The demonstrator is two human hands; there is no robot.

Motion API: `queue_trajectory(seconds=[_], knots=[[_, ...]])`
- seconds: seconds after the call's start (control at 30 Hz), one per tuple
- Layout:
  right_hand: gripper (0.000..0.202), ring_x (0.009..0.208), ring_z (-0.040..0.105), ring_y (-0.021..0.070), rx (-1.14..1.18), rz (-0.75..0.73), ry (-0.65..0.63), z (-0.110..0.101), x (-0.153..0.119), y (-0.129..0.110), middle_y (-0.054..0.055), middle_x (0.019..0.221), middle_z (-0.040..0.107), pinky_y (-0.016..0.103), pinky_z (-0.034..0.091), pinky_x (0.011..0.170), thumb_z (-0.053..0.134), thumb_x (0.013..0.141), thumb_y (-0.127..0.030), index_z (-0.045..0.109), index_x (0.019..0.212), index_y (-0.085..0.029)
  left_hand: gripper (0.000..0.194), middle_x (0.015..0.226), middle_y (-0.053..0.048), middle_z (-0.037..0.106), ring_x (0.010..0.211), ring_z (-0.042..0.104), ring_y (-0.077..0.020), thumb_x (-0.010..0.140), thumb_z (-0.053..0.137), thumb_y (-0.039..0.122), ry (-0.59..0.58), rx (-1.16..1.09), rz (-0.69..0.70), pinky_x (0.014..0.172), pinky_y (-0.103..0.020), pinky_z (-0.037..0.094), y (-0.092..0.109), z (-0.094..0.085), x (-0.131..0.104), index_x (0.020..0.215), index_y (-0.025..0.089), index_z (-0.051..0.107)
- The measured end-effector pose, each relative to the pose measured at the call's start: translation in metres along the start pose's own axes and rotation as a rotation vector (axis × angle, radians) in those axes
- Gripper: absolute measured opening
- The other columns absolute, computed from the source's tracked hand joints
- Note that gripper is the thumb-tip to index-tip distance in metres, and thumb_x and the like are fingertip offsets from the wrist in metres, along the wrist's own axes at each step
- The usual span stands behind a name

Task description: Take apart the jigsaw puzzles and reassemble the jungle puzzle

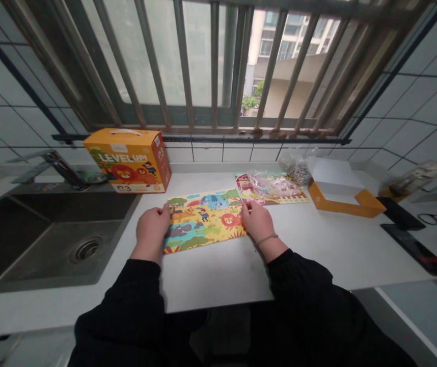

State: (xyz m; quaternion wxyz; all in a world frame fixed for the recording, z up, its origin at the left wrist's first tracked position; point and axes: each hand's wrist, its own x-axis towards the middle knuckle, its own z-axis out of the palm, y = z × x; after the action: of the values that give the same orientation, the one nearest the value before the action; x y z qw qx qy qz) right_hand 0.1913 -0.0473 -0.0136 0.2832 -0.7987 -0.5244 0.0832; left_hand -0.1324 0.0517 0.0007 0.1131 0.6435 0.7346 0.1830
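Observation:
An illustrated safari picture sheet (pixel 203 221) with elephants, a lion and a hippo is held between my two hands over the white counter. My left hand (pixel 152 229) is closed on its left edge, and my right hand (pixel 258 220), with a thin bracelet at the wrist, grips its right edge. Just behind my right hand lies a second picture sheet (pixel 247 191) with a farm scene, and a clear plastic bag (pixel 274 183) rests on top of it.
An orange "LEVEL UP!" box (pixel 130 163) stands at the back left beside the sink (pixel 123 224) and faucet (pixel 63 171). On the right are a crumpled plastic bag (pixel 298 168), an open orange-and-white box (pixel 346 199) and dark flat objects (pixel 417 250). A barred window rises behind the counter.

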Motion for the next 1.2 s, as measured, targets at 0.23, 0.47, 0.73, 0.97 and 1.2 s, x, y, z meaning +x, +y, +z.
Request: queue_trajectory(seconds=[0.23,0.47,0.73,0.97,1.2], knots=[[0.029,0.080,0.073,0.0206,0.215,0.129,-0.088,0.001,0.045,0.020,0.008,0.086,0.082,0.028,0.048,0.075,0.057,0.102,-0.032,0.080,0.089,-0.018,0.044,0.094,-0.016,0.079,0.094,0.074,-0.0362,0.101,0.047,0.060,0.055,-0.053,-0.038,0.076,-0.042,0.051,-0.003,0.001,0.021,0.084,0.025,0.067],[0.047,0.048,0.059,0.0138,0.382,0.121,-0.311,0.004,0.050,0.034,0.002,0.057,0.068,0.025,0.041,0.052,0.057,0.103,-0.049,0.068,0.068,-0.021,0.034,0.083,-0.010,0.078,0.084,0.074,-0.0315,0.092,0.065,0.056,0.021,-0.137,-0.069,0.071,-0.039,0.049,-0.008,-0.003,0.019,0.080,0.024,0.066],[0.056,0.047,0.053,0.0161,0.464,0.039,-0.521,-0.028,0.039,0.048,0.002,0.047,0.057,0.028,0.042,0.050,0.071,0.093,-0.063,0.061,0.054,-0.025,0.071,0.083,-0.008,0.083,0.080,0.078,-0.0298,0.079,0.080,0.059,-0.311,-0.292,-0.008,0.065,-0.036,0.050,-0.007,-0.003,0.003,0.133,0.016,0.068],[0.034,0.077,0.075,0.0248,0.693,0.092,-0.536,-0.033,0.040,0.064,0.010,0.090,0.083,0.034,0.061,0.068,0.075,0.094,-0.056,0.078,0.090,-0.023,0.059,0.082,-0.005,0.080,0.074,0.072,-0.0262,0.082,0.074,0.063,-0.476,-0.348,0.112,0.061,-0.034,0.045,0.001,0.002,-0.010,0.122,0.020,0.074],[0.028,0.090,0.079,0.0247,0.890,0.162,-0.520,-0.025,0.040,0.055,0.010,0.106,0.084,0.035,0.065,0.076,0.076,0.091,-0.045,0.075,0.108,-0.022,0.030,0.090,-0.008,0.079,0.085,0.072,-0.0266,0.089,0.072,0.053,-0.183,-0.262,0.103,0.073,-0.037,0.049,0.015,0.022,0.009,0.089,0.023,0.070]])
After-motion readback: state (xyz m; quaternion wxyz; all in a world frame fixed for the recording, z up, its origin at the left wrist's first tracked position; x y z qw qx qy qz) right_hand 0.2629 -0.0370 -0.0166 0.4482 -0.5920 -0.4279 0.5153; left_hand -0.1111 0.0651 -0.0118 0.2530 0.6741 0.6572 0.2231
